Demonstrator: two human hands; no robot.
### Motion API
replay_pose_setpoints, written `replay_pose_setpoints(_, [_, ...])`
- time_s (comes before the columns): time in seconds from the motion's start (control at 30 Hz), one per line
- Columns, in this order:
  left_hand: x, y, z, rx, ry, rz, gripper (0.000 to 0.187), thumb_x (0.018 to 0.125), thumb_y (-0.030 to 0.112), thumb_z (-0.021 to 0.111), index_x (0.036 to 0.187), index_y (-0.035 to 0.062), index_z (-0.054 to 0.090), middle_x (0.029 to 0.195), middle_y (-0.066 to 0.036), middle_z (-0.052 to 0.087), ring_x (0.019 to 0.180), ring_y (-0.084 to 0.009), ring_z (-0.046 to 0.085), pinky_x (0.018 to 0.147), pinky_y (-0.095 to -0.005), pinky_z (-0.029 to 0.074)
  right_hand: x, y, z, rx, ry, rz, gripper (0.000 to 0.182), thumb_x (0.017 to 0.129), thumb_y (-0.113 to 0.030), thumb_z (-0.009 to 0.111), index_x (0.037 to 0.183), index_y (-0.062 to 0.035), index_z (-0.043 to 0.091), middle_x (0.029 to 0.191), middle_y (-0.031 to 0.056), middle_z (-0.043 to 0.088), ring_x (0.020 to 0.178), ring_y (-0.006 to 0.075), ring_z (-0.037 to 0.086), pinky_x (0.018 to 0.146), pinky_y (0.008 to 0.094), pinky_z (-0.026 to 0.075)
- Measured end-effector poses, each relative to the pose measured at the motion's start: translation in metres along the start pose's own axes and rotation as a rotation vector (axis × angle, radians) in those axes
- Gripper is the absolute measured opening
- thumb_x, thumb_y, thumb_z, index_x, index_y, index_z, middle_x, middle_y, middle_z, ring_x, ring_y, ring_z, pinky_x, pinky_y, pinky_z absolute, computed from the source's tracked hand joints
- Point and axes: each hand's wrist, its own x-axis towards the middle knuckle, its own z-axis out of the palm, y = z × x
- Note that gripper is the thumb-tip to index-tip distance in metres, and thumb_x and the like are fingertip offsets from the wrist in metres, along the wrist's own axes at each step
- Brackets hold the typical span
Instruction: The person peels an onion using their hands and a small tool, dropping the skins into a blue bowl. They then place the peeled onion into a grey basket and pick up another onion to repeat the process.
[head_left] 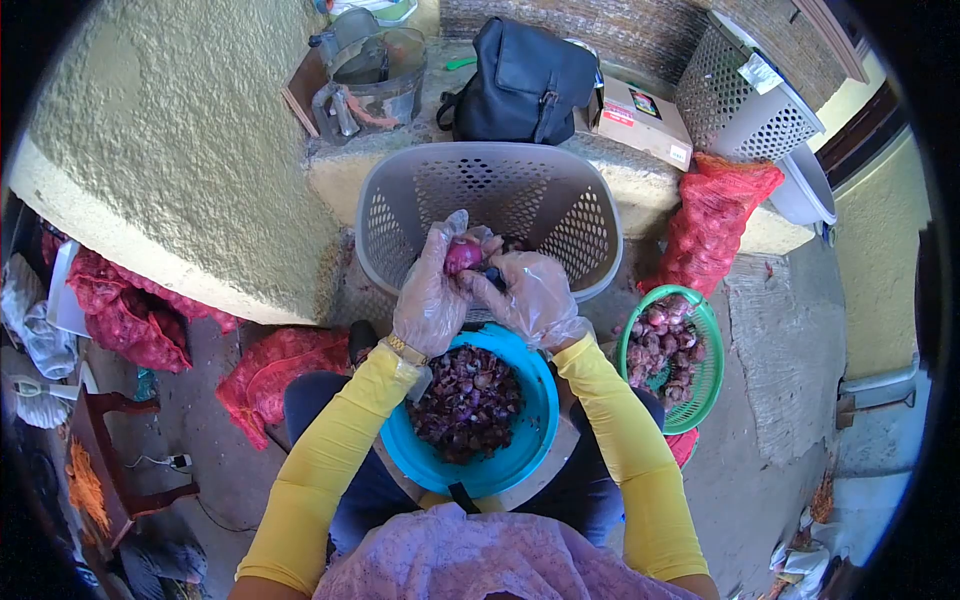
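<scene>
My left hand (432, 290), in a clear plastic glove, is closed around a red onion (462, 257). Close beside it, my gloved right hand (530, 297) has its fingers curled at the onion, gripping a small dark tool (494, 277) that is mostly hidden. Both hands are over the near rim of a grey perforated basket (490, 152). Below them, between my knees, sits a turquoise basin (541, 400) holding a heap of dark purple onion skins (465, 405).
At right stands a green basket (713, 350) of onions, with a red net sack (708, 225) behind it. More red sacks (285, 375) lie at left. A black backpack (530, 85), cardboard box (640, 120) and transparent bucket (385, 75) rest on the ledge.
</scene>
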Motion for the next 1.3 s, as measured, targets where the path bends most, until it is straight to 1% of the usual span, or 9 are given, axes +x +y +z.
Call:
replay_pose_setpoints(0.13, [-0.004, 0.008, 0.012, 0.031, 0.032, -0.014, 0.044, 0.113, 0.037, 0.052, 0.142, 0.0044, 0.054, 0.132, -0.015, 0.064, 0.127, -0.0316, 0.064, 0.081, -0.0326, 0.062, 0.000, 0.002, -0.005, -0.025, 0.022, -0.045, 0.037, 0.093, -0.041, 0.078, 0.096, -0.0038, 0.076, 0.079, 0.0218, 0.070, 0.073, 0.0415, 0.069, 0.065, 0.0495, 0.052])
replay_pose_setpoints(0.2, [-0.004, 0.011, 0.014, -0.006, 0.046, -0.019, 0.039, 0.112, 0.032, 0.052, 0.139, 0.0050, 0.057, 0.132, -0.014, 0.064, 0.126, -0.0296, 0.064, 0.083, -0.0331, 0.060, 0.003, -0.002, -0.010, 0.020, 0.099, 0.043, 0.047, 0.087, -0.053, 0.079, 0.089, -0.0062, 0.076, 0.077, 0.0200, 0.070, 0.071, 0.0401, 0.071, 0.065, 0.0502, 0.056])
replay_pose_setpoints(0.23, [-0.003, 0.011, 0.011, -0.006, 0.046, -0.019, 0.039, 0.112, 0.032, 0.052, 0.139, 0.0050, 0.057, 0.132, -0.014, 0.064, 0.126, -0.0296, 0.064, 0.083, -0.0331, 0.060, 0.004, -0.002, -0.011, 0.020, 0.098, 0.043, 0.047, 0.087, -0.053, 0.079, 0.089, -0.0062, 0.076, 0.077, 0.0200, 0.070, 0.071, 0.0401, 0.071, 0.065, 0.0502, 0.056])
replay_pose_setpoints(0.3, [-0.001, 0.012, 0.005, -0.040, -0.074, -0.048, 0.046, 0.110, 0.027, 0.051, 0.149, 0.0019, 0.052, 0.133, -0.015, 0.064, 0.132, -0.0316, 0.059, 0.110, -0.0447, 0.052, 0.004, -0.001, -0.013, -0.069, 0.102, 0.081, 0.052, 0.085, -0.057, 0.080, 0.091, -0.0063, 0.076, 0.078, 0.0191, 0.071, 0.070, 0.0396, 0.071, 0.063, 0.0499, 0.056])
replay_pose_setpoints(0.53, [-0.004, 0.010, 0.010, 0.095, -0.109, -0.024, 0.054, 0.110, 0.025, 0.052, 0.158, 0.0012, 0.044, 0.143, -0.011, 0.059, 0.130, -0.0255, 0.058, 0.111, -0.0407, 0.050, 0.004, 0.004, -0.015, -0.085, 0.109, 0.089, 0.055, 0.084, -0.061, 0.080, 0.091, -0.0063, 0.076, 0.077, 0.0182, 0.071, 0.069, 0.0390, 0.072, 0.061, 0.0486, 0.056])
replay_pose_setpoints(0.6, [-0.006, 0.010, 0.013, 0.139, -0.139, -0.014, 0.055, 0.108, 0.023, 0.057, 0.160, 0.0073, 0.046, 0.146, -0.007, 0.058, 0.127, -0.0178, 0.056, 0.104, -0.0348, 0.047, 0.004, 0.003, -0.018, -0.072, 0.122, 0.058, 0.056, 0.083, -0.061, 0.080, 0.089, -0.0059, 0.075, 0.074, 0.0177, 0.069, 0.068, 0.0387, 0.071, 0.060, 0.0477, 0.055])
replay_pose_setpoints(0.8, [-0.007, 0.013, 0.014, 0.200, -0.146, -0.008, 0.057, 0.109, 0.024, 0.059, 0.161, 0.0088, 0.044, 0.150, -0.006, 0.055, 0.125, -0.0141, 0.054, 0.101, -0.0309, 0.047, 0.004, 0.002, -0.020, -0.093, 0.088, 0.088, 0.055, 0.084, -0.060, 0.081, 0.089, -0.0054, 0.075, 0.074, 0.0175, 0.069, 0.066, 0.0386, 0.070, 0.059, 0.0472, 0.054])
replay_pose_setpoints(1.03, [-0.007, 0.015, 0.017, 0.184, -0.178, -0.010, 0.055, 0.109, 0.024, 0.059, 0.161, 0.0089, 0.046, 0.148, -0.005, 0.055, 0.117, -0.0113, 0.055, 0.098, -0.0277, 0.046, 0.004, 0.004, -0.019, -0.036, 0.081, 0.063, 0.053, 0.086, -0.058, 0.080, 0.091, -0.0056, 0.076, 0.078, 0.0181, 0.071, 0.069, 0.0389, 0.071, 0.062, 0.0478, 0.056])
replay_pose_setpoints(1.3, [-0.005, 0.014, 0.011, 0.182, -0.133, -0.024, 0.052, 0.110, 0.025, 0.057, 0.159, 0.0087, 0.048, 0.140, -0.003, 0.059, 0.107, -0.0088, 0.053, 0.091, -0.0258, 0.046, 0.005, -0.001, -0.018, 0.012, 0.064, 0.009, 0.041, 0.092, -0.048, 0.076, 0.095, -0.0075, 0.081, 0.079, 0.0185, 0.073, 0.074, 0.0394, 0.072, 0.067, 0.0496, 0.057])
